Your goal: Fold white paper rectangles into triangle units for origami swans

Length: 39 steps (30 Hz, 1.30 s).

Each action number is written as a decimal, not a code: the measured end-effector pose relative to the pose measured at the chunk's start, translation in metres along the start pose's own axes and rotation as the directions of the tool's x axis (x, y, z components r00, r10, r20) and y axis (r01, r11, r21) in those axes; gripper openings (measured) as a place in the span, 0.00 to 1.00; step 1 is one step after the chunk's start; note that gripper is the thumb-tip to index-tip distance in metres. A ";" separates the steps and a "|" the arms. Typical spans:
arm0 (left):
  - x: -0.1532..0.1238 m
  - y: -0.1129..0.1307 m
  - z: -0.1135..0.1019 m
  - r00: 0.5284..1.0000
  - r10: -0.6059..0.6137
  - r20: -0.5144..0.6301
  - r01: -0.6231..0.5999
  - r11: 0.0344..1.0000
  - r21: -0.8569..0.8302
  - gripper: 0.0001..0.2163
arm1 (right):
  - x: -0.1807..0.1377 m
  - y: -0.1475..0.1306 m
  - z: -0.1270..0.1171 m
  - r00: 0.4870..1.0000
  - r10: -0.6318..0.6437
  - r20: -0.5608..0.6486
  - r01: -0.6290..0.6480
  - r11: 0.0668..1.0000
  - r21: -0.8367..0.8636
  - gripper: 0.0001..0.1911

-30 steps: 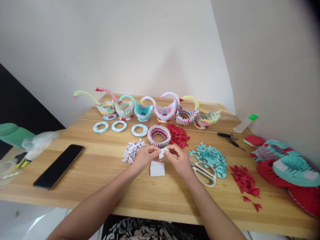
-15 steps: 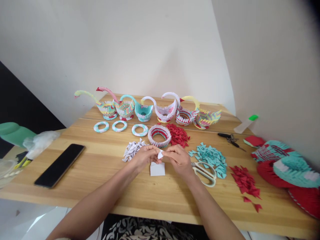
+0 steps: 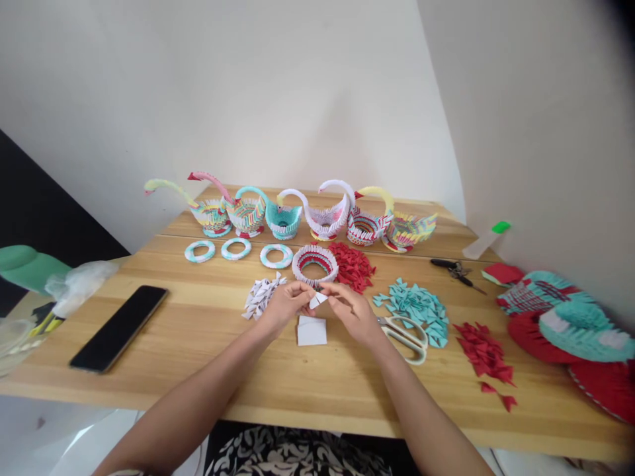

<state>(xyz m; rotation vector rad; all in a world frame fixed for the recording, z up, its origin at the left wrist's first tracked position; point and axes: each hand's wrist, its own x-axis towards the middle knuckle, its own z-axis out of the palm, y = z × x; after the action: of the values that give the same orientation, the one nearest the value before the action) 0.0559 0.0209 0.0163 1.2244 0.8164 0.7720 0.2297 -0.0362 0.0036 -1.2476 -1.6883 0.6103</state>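
My left hand (image 3: 282,305) and my right hand (image 3: 351,311) meet over the middle of the wooden table (image 3: 208,344), both pinching one small folded white paper piece (image 3: 317,299). A small stack of white paper slips (image 3: 312,330) lies right below them. A pile of folded white pieces (image 3: 262,295) sits just left of my left hand. Behind the hands stands a round red-and-white paper ring base (image 3: 315,263), with a heap of red folded pieces (image 3: 353,266) to its right.
Several paper swans (image 3: 317,217) line the far edge, three small rings (image 3: 237,249) in front. A black phone (image 3: 119,326) lies left. White scissors (image 3: 407,334), teal pieces (image 3: 417,305), red pieces (image 3: 483,354), black pliers (image 3: 456,271) and large paper models (image 3: 570,324) fill the right.
The white piece has been folded smaller between the fingers. Both hands have shifted slightly away from me, closer to the ring base.
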 end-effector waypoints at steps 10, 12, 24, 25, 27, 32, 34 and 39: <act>-0.001 -0.007 0.006 0.998 0.039 0.039 -0.040 0.999 0.036 0.14 | 0.001 0.001 0.006 0.973 0.232 0.005 -0.232 0.970 0.066 0.14; 0.000 -0.010 0.006 0.996 0.062 0.062 -0.064 0.997 0.033 0.14 | 0.000 0.001 0.005 0.978 0.209 -0.012 -0.209 0.978 0.008 0.13; -0.005 -0.016 0.011 0.991 0.084 0.100 -0.096 0.988 0.125 0.11 | -0.001 0.000 0.000 0.976 0.159 -0.151 -0.151 0.987 0.061 0.16; -0.005 -0.014 0.011 0.993 0.089 0.073 -0.095 0.991 0.095 0.11 | -0.001 0.001 0.000 0.975 0.171 -0.144 -0.155 0.981 0.118 0.17; -0.004 -0.012 0.009 0.994 0.100 0.034 -0.102 0.994 0.049 0.13 | 0.000 0.004 0.001 0.980 0.177 -0.087 -0.157 0.968 0.193 0.17; -0.004 -0.011 0.009 0.996 0.086 0.028 -0.087 0.995 0.043 0.14 | -0.001 0.007 0.008 0.975 0.220 -0.040 -0.209 0.961 0.179 0.14; -0.004 -0.011 0.010 0.996 0.084 0.037 -0.086 0.995 0.049 0.15 | -0.001 0.008 0.009 0.975 0.218 -0.040 -0.206 0.960 0.191 0.15; -0.003 -0.012 0.010 0.995 0.086 0.052 -0.087 0.996 0.022 0.15 | -0.001 0.008 0.007 0.976 0.219 -0.002 -0.208 0.933 0.293 0.16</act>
<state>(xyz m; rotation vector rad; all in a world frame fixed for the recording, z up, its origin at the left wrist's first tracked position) 0.0634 0.0111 0.0066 1.3027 0.7367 0.7997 0.2279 -0.0328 -0.0064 -1.2257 -1.3828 0.9279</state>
